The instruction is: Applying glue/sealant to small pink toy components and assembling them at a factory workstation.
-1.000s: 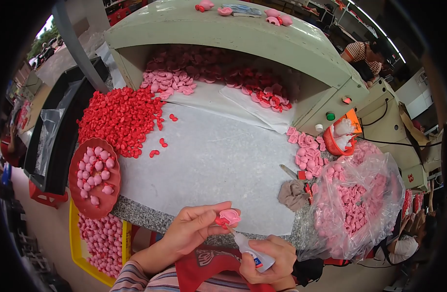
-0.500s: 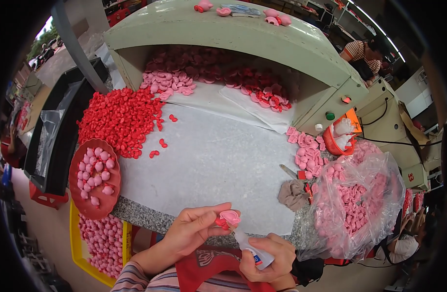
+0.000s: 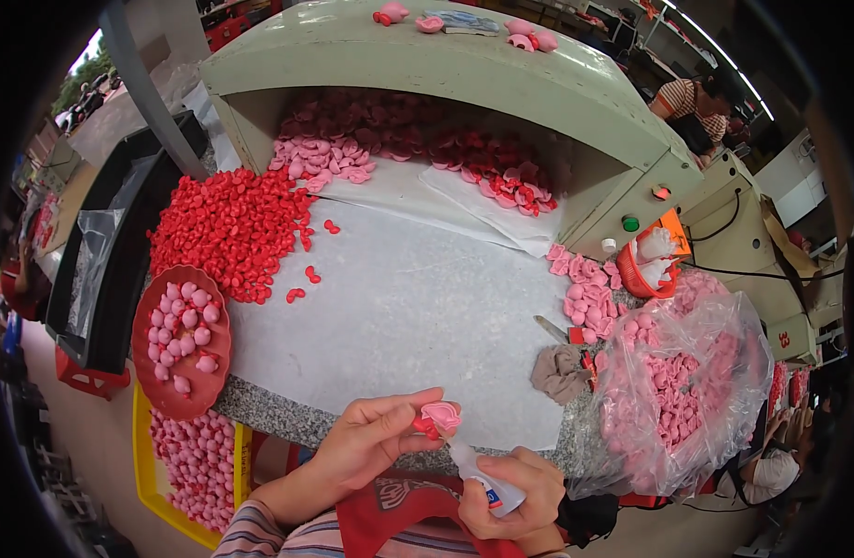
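Clock set on the white sheet [image 3: 399, 298], seated person at six. Hardly anything had changed over the last second: both hands had stayed at the near edge, and the pink piece [image 3: 441, 415] had at most tipped a touch. To my judgement that meant the work stood at the same step, a steady hold with the nozzle offered to the piece. Left hand [image 3: 366, 437], at six: thumb and forefinger pinched the pink piece, small red parts [image 3: 425, 427] beside it at the fingertips; whether those were joined on, I couldn't tell. Right hand [image 3: 522, 493], at five: fingers wrapped round a white squeeze bottle [image 3: 471, 468], its tip angled up toward ten, right at the underside of the piece (touching or just short, no telling from where I stood). Couldn't tell either if the bottle was being pressed. Nothing else had visibly shifted: red heap [image 3: 231, 228] at ten, scalloped dish [image 3: 180, 395] of pink pieces at nine, yellow crate [image 3: 148, 484] at eight, orange basket [image 3: 633, 274] between two and three, grey cloth [image 3: 562, 372] and clear bag [image 3: 748, 363] of pink parts between three and four.
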A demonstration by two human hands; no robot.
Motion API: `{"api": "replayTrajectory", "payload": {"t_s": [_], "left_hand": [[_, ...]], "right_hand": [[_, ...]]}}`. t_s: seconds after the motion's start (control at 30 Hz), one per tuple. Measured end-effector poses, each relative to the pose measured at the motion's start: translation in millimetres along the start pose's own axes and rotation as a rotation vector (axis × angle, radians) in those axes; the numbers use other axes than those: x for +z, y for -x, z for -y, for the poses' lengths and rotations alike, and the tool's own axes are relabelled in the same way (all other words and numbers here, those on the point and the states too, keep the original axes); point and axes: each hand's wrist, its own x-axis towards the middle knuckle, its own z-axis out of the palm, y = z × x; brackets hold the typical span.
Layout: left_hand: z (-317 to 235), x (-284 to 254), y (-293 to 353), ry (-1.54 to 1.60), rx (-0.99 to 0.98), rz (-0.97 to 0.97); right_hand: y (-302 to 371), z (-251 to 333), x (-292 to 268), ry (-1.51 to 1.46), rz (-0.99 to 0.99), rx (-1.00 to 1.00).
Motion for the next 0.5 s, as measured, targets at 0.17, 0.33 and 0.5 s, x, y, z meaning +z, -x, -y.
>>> {"api": "replayTrajectory", "payload": {"t_s": [0.17, 0.33, 0.5], "left_hand": [[-0.4, -0.6, 0.8, 0.000, -0.002, -0.001], [0.4, -0.9, 0.5, 0.007, 0.004, 0.010], [1.0, 1.0, 1.0, 0.025, 0.023, -0.008]], "right_hand": [[-0.8, 0.6, 1.9, -0.009, 0.004, 0.010], [-1.3, 0.0, 3.1, -0.015, -0.012, 0.000], [0.3, -0.1, 2.5, 0.008, -0.037, 0.012]]}}
